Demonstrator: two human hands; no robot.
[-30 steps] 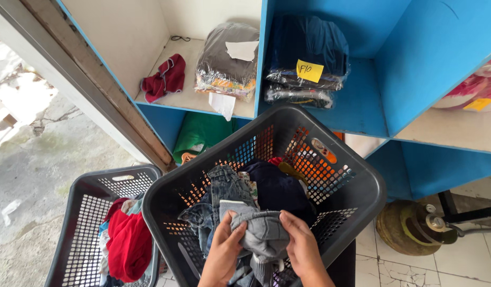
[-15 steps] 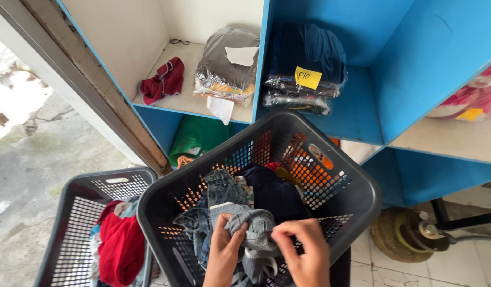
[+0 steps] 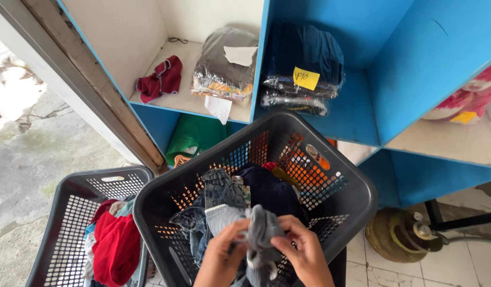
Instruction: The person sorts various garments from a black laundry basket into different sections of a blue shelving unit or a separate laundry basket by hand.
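A grey knit garment (image 3: 262, 234) is hanging bunched, its long axis running from 12 to 6 o'clock, over a dark laundry basket (image 3: 357, 186) of clothes. The left hand (image 3: 220, 260) is pinching it from 9 o'clock and the right hand (image 3: 304, 255) from 3 o'clock, fingers closed tightly on the cloth between them.

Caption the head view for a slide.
Both hands, left hand and right hand, grip a grey garment over a dark laundry basket below blue shelves.
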